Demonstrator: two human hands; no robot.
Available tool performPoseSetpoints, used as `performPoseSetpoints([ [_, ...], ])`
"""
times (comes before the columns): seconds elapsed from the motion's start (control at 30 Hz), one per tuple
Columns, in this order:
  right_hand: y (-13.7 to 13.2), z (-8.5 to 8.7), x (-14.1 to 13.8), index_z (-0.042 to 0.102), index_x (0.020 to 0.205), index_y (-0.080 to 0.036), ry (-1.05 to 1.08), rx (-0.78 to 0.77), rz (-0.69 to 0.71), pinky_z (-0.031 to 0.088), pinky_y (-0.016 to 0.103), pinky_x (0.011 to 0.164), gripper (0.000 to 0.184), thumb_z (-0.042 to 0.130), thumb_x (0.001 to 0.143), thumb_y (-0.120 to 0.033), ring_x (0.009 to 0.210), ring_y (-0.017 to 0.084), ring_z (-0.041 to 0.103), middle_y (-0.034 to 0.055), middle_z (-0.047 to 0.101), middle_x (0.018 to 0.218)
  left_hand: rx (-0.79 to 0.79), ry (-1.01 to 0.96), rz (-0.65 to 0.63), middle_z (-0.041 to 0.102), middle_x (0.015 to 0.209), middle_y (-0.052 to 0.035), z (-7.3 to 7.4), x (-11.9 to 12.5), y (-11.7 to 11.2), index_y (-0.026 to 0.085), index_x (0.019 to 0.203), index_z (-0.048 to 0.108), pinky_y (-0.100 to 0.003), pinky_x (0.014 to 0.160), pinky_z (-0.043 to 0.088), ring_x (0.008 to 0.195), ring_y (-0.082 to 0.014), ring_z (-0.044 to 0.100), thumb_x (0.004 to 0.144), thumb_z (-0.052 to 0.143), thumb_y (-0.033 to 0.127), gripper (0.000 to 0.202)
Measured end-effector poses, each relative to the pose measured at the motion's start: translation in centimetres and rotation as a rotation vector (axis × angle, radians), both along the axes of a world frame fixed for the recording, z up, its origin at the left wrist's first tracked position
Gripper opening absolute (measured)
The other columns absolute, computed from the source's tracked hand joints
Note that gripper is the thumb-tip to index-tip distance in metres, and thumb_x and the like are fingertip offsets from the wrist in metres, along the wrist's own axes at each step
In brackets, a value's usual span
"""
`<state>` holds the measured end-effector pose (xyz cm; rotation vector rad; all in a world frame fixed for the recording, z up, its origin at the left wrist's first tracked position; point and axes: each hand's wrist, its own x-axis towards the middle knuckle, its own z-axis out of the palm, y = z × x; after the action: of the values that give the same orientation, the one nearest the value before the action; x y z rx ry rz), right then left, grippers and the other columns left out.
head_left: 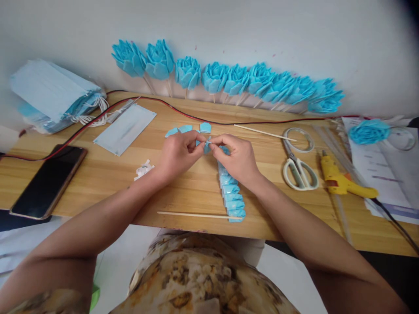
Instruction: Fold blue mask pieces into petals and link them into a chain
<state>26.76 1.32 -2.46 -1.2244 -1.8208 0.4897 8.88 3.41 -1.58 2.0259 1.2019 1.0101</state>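
Over the middle of the wooden table (98, 174), my left hand (178, 153) and my right hand (236, 158) meet fingertip to fingertip, both pinched on a small blue folded piece (207, 146). A strip of joined blue folded pieces (231, 196) runs from under my right hand toward the table's front edge. A thin wooden stick (196, 215) lies along that edge beside the strip's end. Loose blue pieces (188, 128) sit just beyond my hands.
Blue paper flowers on sticks (225, 78) lean against the wall. White scissors (298, 168), a yellow glue gun (342, 181), another stick (263, 132) and papers (386, 170) lie right. A face mask (126, 128), mask stack (54, 96), phone (49, 181) and cable (81, 128) lie left.
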Motion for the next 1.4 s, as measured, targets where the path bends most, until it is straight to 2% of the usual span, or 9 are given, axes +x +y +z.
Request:
performPoseSetpoints([
  [0.2, 0.1, 0.1, 0.0, 0.073, 0.084, -0.021, 0.056, -0.051, 0.010, 0.050, 0.030, 0.076, 0.012, 0.061, 0.085, -0.022, 0.076, 0.016, 0.067, 0.0017, 0.075, 0.081, -0.003, -0.013, 0.006, 0.042, 0.051, 0.0064, 0.0, 0.1, 0.1, 0.017, 0.076, 0.069, -0.024, 0.051, 0.027, 0.049, -0.0081, 0.036, 0.080, 0.059, 0.024, 0.013],
  [0.33, 0.3, 0.4, 0.1, 0.071, 0.080, -0.019, 0.250, -0.211, 0.028, 0.049, 0.027, 0.069, 0.012, 0.062, 0.083, -0.026, 0.068, 0.013, 0.062, 0.0001, 0.071, 0.074, -0.048, -0.118, 0.047, 0.043, 0.051, 0.0056, -0.1, -0.2, 0.6, 0.018, 0.081, 0.070, -0.024, 0.050, 0.027, 0.048, -0.0086, 0.035, 0.082, 0.061, 0.027, 0.013],
  [0.43, 0.4, 0.7, 0.2, 0.069, 0.078, -0.018, 0.370, -0.331, 0.024, 0.047, 0.026, 0.064, 0.013, 0.063, 0.081, -0.029, 0.063, 0.012, 0.057, -0.0012, 0.067, 0.069, -0.167, -0.248, 0.058, 0.051, 0.058, 0.0031, 0.2, -0.5, 1.0, 0.018, 0.089, 0.068, -0.023, 0.051, 0.032, 0.052, -0.0102, 0.044, 0.085, 0.062, 0.036, 0.019],
  [0.57, 0.4, 0.8, 0.1, 0.069, 0.079, -0.018, 0.424, -0.385, 0.067, 0.048, 0.026, 0.064, 0.013, 0.065, 0.079, -0.031, 0.066, 0.013, 0.059, -0.0007, 0.068, 0.071, -0.341, -0.296, -0.033, 0.060, 0.067, -0.0008, 1.1, -0.7, 1.1, 0.017, 0.087, 0.066, -0.024, 0.055, 0.040, 0.062, -0.0133, 0.054, 0.087, 0.058, 0.045, 0.029],
  [0.7, 0.4, 0.7, 0.1, 0.069, 0.080, -0.019, 0.423, -0.411, 0.078, 0.050, 0.027, 0.067, 0.014, 0.065, 0.080, -0.032, 0.070, 0.015, 0.063, -0.0003, 0.069, 0.073, -0.416, -0.222, -0.109, 0.062, 0.068, -0.0013, 1.4, -0.8, 1.0, 0.018, 0.076, 0.064, -0.025, 0.057, 0.041, 0.063, -0.0135, 0.055, 0.082, 0.062, 0.045, 0.028],
  [0.83, 0.3, 0.8, 0.3, 0.069, 0.082, -0.020, 0.382, -0.416, 0.128, 0.051, 0.029, 0.073, 0.017, 0.061, 0.084, -0.035, 0.078, 0.016, 0.065, 0.0013, 0.072, 0.081, -0.452, -0.251, -0.101, 0.060, 0.064, 0.0004, 0.8, -0.7, 0.9, 0.018, 0.073, 0.064, -0.024, 0.051, 0.037, 0.056, -0.0109, 0.049, 0.076, 0.068, 0.042, 0.025],
  [1.07, 0.3, 0.7, 0.2, 0.064, 0.077, -0.018, 0.272, -0.410, 0.100, 0.041, 0.025, 0.059, 0.017, 0.066, 0.079, -0.035, 0.061, 0.011, 0.053, -0.0009, 0.063, 0.066, -0.397, -0.232, -0.117, 0.050, 0.056, 0.0029, 0.1, -0.3, 0.8, 0.016, 0.067, 0.063, -0.023, 0.048, 0.029, 0.052, -0.0085, 0.040, 0.073, 0.071, 0.038, 0.024],
  [1.27, 0.4, 0.8, 0.3, 0.065, 0.076, -0.017, 0.261, -0.417, 0.116, 0.037, 0.024, 0.056, 0.014, 0.063, 0.078, -0.031, 0.057, 0.009, 0.046, -0.0026, 0.059, 0.063, -0.394, -0.233, -0.135, 0.053, 0.059, 0.0019, -0.3, -0.4, 1.0, 0.017, 0.069, 0.063, -0.023, 0.049, 0.032, 0.053, -0.0092, 0.042, 0.075, 0.068, 0.037, 0.021],
  [1.4, 0.5, 1.0, 0.6, 0.066, 0.076, -0.017, 0.259, -0.415, 0.116, 0.037, 0.024, 0.055, 0.015, 0.063, 0.079, -0.032, 0.058, 0.010, 0.046, -0.0020, 0.061, 0.065, -0.468, -0.234, -0.142, 0.054, 0.061, 0.0014, 0.3, -0.5, 0.9, 0.017, 0.071, 0.066, -0.024, 0.051, 0.035, 0.055, -0.0105, 0.044, 0.077, 0.065, 0.038, 0.022],
])
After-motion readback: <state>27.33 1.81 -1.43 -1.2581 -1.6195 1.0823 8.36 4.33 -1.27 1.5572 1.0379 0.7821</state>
